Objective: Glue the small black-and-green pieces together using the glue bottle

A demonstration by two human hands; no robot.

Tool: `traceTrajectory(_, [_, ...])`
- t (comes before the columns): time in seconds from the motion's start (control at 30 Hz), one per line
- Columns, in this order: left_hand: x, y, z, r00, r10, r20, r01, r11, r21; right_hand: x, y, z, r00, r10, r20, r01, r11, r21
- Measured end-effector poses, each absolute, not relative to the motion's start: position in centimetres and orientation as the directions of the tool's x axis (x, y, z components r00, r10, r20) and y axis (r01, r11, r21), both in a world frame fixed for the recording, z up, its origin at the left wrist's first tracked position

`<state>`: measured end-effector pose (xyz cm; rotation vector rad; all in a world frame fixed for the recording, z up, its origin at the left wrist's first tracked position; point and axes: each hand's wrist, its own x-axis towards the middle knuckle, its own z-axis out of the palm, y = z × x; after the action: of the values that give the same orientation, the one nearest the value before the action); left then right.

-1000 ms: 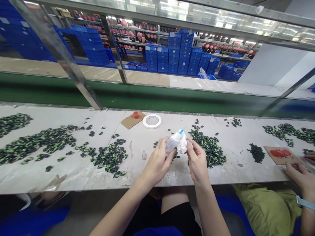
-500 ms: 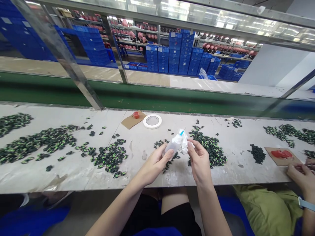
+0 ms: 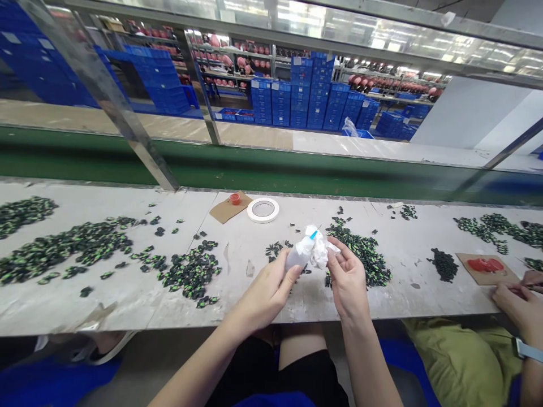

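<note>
My left hand (image 3: 271,282) is wrapped round a small translucent squeeze bottle (image 3: 298,254) with a blue needle tip (image 3: 314,234), tilted up and to the right. Crumpled white tissue (image 3: 319,254) bunches around the bottle's top. My right hand (image 3: 347,274) pinches the tissue's right side between thumb and fingers. Both hands are above the table, in front of a heap of small black and green parts (image 3: 367,257). A few more dark parts (image 3: 278,247) lie behind the left hand, partly hidden by it.
A white tape roll (image 3: 274,210) and a cardboard piece (image 3: 223,212) bearing a red cup (image 3: 235,199) lie at the table's back. More black-green parts (image 3: 193,268) spread leftward. At right, another person's hand (image 3: 515,299) is near cardboard (image 3: 470,273) with red material. A metal post (image 3: 139,147) stands behind.
Both hands have shifted very slightly, with the bottle and tissue still between them. The tissue has changed shape a little near the tip. The person's hand at right has moved slightly.
</note>
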<state>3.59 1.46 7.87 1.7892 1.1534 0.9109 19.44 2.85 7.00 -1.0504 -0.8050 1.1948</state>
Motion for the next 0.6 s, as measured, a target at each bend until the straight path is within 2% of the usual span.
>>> traceTrajectory(0.13, [3.9, 1.5, 7.3, 0.254, 0.943, 0.216, 0.506, -0.320, 0.801, 19.2, 2.8, 6.8, 0.270, 0.963, 0.009, -0.294, 0.092, -0.951])
traceTrajectory(0.3, [4.2, 2.2, 5.4, 0.157, 0.887, 0.435, 0.667, -0.420, 0.615, 19.1, 2.6, 6.8, 0.286, 0.956, 0.064, -0.222, 0.131, -0.966])
traceTrajectory(0.47, [4.4, 2.2, 4.5, 0.077, 0.855, 0.513, 0.679, -0.422, 0.601, 18.7, 2.4, 7.0, 0.293, 0.953, 0.080, -0.192, 0.141, -0.971])
traceTrajectory(0.6, [4.5, 2.0, 4.5, 0.075, 0.817, 0.572, 0.705, -0.449, 0.548, 18.6, 2.5, 7.0, 0.278, 0.959, 0.056, -0.204, 0.116, -0.972])
